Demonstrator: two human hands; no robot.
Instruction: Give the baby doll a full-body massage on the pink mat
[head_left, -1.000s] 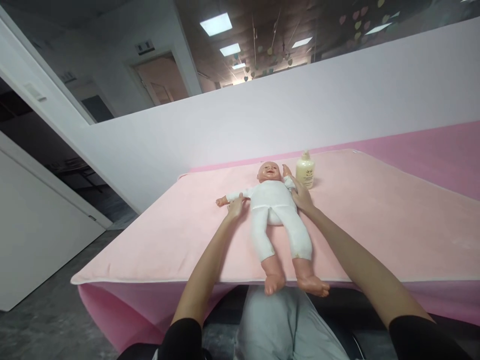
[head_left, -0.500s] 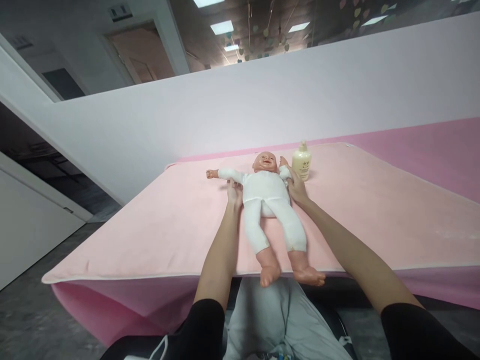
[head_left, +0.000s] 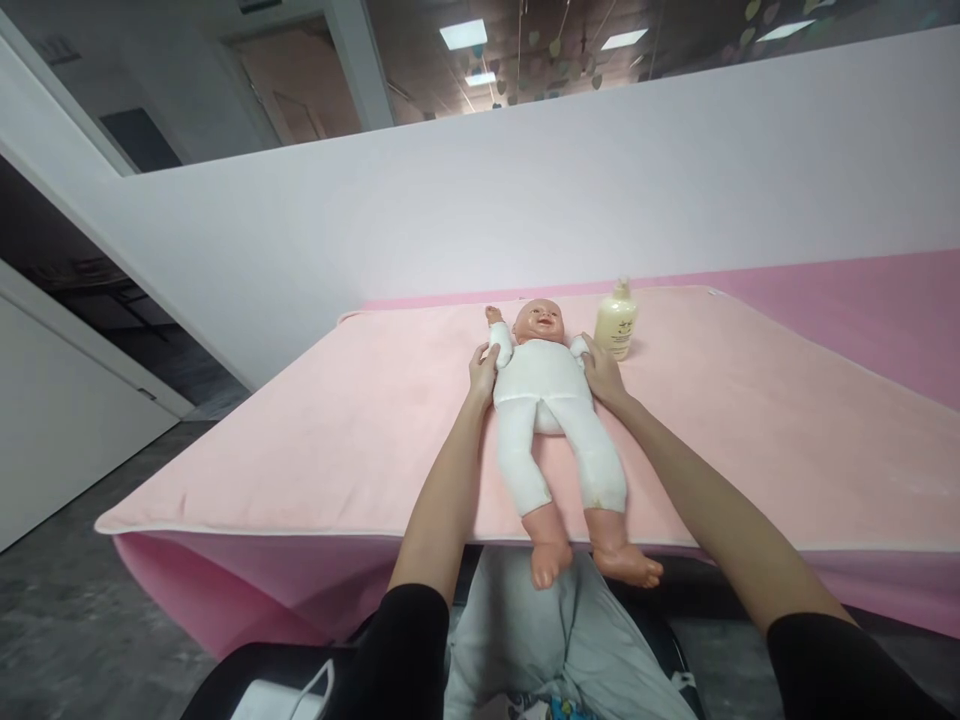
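A baby doll (head_left: 546, 375) with a white cloth body lies face up on the pink blanket (head_left: 360, 430), its feet reaching past the front edge. My left hand (head_left: 484, 372) is closed round the doll's arm on the left, which is bent upward beside the head. On the other side, my right hand (head_left: 602, 370) grips the doll's other arm near the shoulder; that doll hand is hidden. Just behind my right hand stands a pale yellow pump bottle (head_left: 616, 322), upright.
A white partition (head_left: 480, 210) rises behind the table, with a window above it. Pink cloth (head_left: 247, 590) hangs from the table's front. A white object with a cable (head_left: 281, 700) lies at the bottom left.
The doll's arm on the left, stretched out sideways before, is now bent up by the head. My left hand has moved up and closed on it. The view has shifted slightly.
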